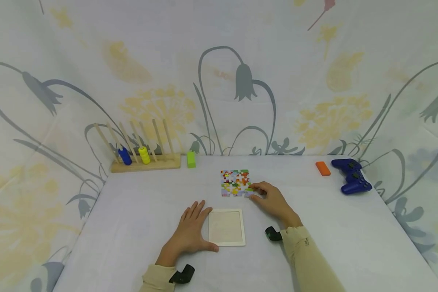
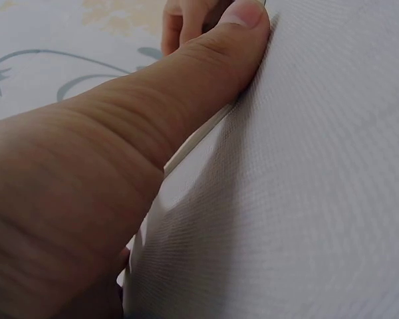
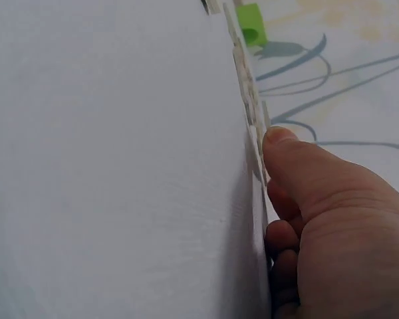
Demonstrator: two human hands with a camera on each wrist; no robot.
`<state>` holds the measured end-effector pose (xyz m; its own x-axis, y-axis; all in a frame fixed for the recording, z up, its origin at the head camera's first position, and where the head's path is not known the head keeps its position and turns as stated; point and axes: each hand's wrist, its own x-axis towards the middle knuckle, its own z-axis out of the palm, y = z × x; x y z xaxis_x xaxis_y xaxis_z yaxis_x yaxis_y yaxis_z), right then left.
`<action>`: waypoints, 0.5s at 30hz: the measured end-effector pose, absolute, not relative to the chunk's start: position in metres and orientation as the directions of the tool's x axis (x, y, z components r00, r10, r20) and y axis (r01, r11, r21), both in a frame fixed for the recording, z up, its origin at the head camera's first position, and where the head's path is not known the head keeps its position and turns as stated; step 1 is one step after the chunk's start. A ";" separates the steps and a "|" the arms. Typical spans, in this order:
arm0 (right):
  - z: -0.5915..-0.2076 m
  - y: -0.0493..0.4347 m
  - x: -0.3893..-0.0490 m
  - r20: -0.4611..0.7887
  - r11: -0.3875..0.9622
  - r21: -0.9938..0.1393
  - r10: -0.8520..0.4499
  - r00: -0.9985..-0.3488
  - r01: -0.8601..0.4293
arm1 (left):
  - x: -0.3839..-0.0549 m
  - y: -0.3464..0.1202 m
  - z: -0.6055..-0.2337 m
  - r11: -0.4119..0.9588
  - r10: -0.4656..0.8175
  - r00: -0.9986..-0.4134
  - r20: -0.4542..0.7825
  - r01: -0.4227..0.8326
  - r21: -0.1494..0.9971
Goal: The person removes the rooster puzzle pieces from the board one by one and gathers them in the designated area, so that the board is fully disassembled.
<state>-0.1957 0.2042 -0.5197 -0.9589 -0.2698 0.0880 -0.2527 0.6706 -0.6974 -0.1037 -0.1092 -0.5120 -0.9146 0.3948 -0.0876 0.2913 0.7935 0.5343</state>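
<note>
A small jigsaw puzzle (image 1: 235, 182) of colourful pieces lies on the white-covered table, with gaps showing between some pieces. At its lower right corner my right hand (image 1: 273, 200) pinches a puzzle piece (image 1: 248, 190) between thumb and fingers. The right wrist view shows the thumb (image 3: 286, 143) against the puzzle's thin edge. Nearer to me lies a pale square tray (image 1: 243, 227) with a raised rim and a bare inside. My left hand (image 1: 193, 231), fingers straight and spread, rests along the tray's left side, its thumb at the lower left corner.
At the back left stands a wooden peg rack (image 1: 160, 163) with blue rings (image 1: 125, 156) and yellow rings (image 1: 144, 155). Beside it is a green block (image 1: 191, 159). An orange block (image 1: 323, 168) and a blue game controller (image 1: 353, 177) lie at the back right.
</note>
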 end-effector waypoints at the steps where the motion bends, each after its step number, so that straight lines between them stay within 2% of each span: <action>1: -0.520 0.204 -0.198 0.087 0.676 -0.692 -0.268 -0.959 -0.252 | -0.104 -0.109 -0.512 0.793 0.395 -0.915 -0.088 0.291 0.535; 9: -0.522 0.203 -0.205 0.132 0.694 -0.650 -0.296 -0.946 -0.308 | -0.104 -0.109 -0.510 0.796 0.391 -0.916 -0.087 0.289 0.533; 15: -0.526 0.202 -0.205 0.120 0.725 -0.623 -0.281 -0.952 -0.293 | -0.103 -0.109 -0.512 0.796 0.391 -0.916 -0.090 0.288 0.532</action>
